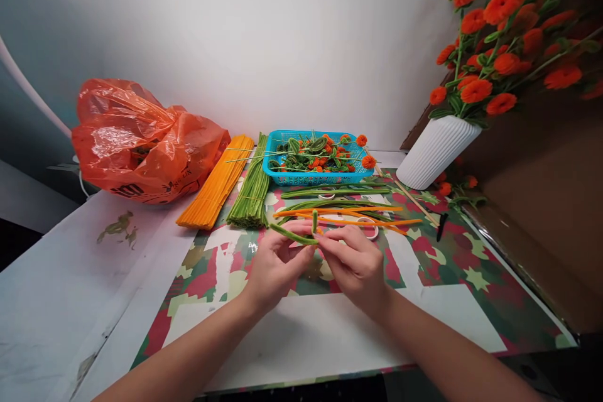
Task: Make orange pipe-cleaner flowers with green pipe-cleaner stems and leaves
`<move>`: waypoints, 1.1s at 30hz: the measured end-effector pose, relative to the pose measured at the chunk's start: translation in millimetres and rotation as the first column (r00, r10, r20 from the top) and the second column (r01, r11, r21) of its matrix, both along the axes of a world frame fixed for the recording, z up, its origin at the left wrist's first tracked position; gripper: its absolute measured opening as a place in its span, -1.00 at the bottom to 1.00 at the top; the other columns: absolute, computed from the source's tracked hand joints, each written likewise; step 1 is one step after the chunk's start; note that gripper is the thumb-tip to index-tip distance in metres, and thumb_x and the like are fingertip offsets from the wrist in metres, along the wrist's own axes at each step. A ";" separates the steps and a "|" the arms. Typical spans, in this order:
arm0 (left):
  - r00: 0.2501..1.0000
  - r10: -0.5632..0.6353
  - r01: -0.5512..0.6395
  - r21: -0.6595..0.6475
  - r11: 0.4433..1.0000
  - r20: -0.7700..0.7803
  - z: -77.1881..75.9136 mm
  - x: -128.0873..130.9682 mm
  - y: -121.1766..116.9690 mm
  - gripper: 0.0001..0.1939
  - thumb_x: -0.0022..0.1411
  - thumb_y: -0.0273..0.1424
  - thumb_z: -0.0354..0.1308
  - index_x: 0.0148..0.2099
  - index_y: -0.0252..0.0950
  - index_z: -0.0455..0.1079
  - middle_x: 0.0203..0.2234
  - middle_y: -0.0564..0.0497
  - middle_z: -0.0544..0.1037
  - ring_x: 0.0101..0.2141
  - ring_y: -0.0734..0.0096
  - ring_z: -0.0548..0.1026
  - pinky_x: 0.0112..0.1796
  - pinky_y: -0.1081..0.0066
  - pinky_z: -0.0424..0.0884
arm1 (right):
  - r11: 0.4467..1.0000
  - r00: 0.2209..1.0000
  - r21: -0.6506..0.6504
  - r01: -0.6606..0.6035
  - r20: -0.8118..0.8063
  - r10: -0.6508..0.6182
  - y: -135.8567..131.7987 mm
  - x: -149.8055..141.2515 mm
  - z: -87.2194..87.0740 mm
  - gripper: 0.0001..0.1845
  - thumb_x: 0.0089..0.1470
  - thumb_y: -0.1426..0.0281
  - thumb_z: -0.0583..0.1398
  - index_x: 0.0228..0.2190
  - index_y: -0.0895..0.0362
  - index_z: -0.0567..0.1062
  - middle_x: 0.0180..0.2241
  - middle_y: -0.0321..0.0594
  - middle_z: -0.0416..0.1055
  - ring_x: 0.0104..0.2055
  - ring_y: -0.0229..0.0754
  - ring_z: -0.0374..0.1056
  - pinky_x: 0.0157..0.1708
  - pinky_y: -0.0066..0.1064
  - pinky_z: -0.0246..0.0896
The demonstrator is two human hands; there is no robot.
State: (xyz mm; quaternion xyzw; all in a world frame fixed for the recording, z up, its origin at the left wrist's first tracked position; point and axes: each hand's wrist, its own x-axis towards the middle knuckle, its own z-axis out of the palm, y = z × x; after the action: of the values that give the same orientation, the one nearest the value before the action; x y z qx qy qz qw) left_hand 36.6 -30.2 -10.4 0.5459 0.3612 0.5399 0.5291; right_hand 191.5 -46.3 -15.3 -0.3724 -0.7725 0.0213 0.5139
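Observation:
A green pipe cleaner point(293, 235), bent with one end standing up, is pinched between my two hands above the table's front half. My left hand point(279, 264) grips it with thumb and fingertips. Close beside it, the fingertips of my right hand point(355, 260) pinch the same stem near its bend, where a bit of orange shows. Just beyond my hands lie loose orange pipe cleaners point(391, 223) and green pipe cleaners point(339, 191). A roll of white tape point(370, 228) is partly covered by the orange ones.
A blue basket point(313, 180) holds green leaves and orange flowers. Left of it are a green bundle point(249, 198), a yellow-orange bundle point(219, 182) and an orange plastic bag point(151, 144). A white vase point(436, 154) with orange flowers leans at right, near a thin stick point(414, 201).

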 end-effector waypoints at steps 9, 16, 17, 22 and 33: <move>0.990 0.080 -0.088 -0.063 0.994 -0.118 -2.9 0.4 1.3 -0.78 0.16 -0.28 0.20 -0.24 -0.31 0.55 -0.23 -0.09 0.61 -0.15 0.19 0.54 -0.16 0.30 0.50 | 0.989 0.981 -0.146 -0.023 -0.196 -0.006 2.3 -3.1 1.7 -0.77 0.08 0.58 0.18 -0.27 0.05 0.54 -0.33 -0.24 0.55 -0.26 -0.17 0.46 -0.25 -0.31 0.38; 0.957 0.162 -0.108 0.223 0.969 -0.240 -8.7 -0.5 2.6 -0.86 0.24 -0.40 0.13 -0.25 -0.28 0.52 -0.20 -0.09 0.58 -0.13 0.24 0.53 -0.14 0.29 0.49 | 0.914 0.916 -0.398 -0.082 -0.391 -0.088 -2.0 -10.0 4.0 -0.90 0.01 0.51 0.21 -0.40 0.08 0.51 -0.42 -0.24 0.51 -0.35 -0.18 0.43 -0.33 -0.32 0.37; 0.948 0.188 -0.106 0.301 0.948 -0.257 -9.7 -0.5 3.2 -0.87 0.24 -0.44 0.13 -0.26 -0.27 0.52 -0.21 -0.08 0.58 -0.14 0.26 0.53 -0.14 0.30 0.49 | 0.876 0.889 -0.465 -0.125 -0.445 -0.109 -1.7 -10.9 4.6 -0.93 0.00 0.49 0.22 -0.41 0.09 0.50 -0.43 -0.24 0.50 -0.38 -0.19 0.42 -0.36 -0.35 0.36; 0.904 0.330 -0.087 0.638 0.765 -0.272 -10.1 0.1 2.5 -0.76 0.17 -0.61 0.13 -0.18 -0.22 0.49 -0.21 -0.04 0.58 -0.17 0.31 0.54 -0.15 0.30 0.49 | 0.680 0.739 -0.636 -0.365 -0.642 -0.204 -0.2 -11.1 9.9 -0.90 -0.10 0.40 0.29 -0.46 0.12 0.47 -0.46 -0.28 0.47 -0.42 -0.26 0.40 -0.42 -0.45 0.35; 0.991 -0.076 0.049 -0.231 0.972 -0.110 -5.2 -1.4 7.3 -0.73 0.15 -0.19 0.20 -0.27 -0.31 0.44 -0.29 -0.06 0.56 -0.32 0.23 0.57 -0.46 0.36 0.57 | 0.899 0.935 -0.430 -0.080 -0.346 -0.082 -3.0 -7.5 3.5 -0.90 0.09 0.53 0.12 -0.38 0.09 0.39 -0.40 -0.24 0.39 -0.33 -0.21 0.35 -0.41 -0.42 0.31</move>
State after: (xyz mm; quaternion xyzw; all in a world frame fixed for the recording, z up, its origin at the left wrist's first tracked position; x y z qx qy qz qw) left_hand 35.3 -22.8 -15.5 0.5238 0.4340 0.4448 0.5826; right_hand 184.0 -49.3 -11.8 -0.4687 -0.6417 0.2608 0.5482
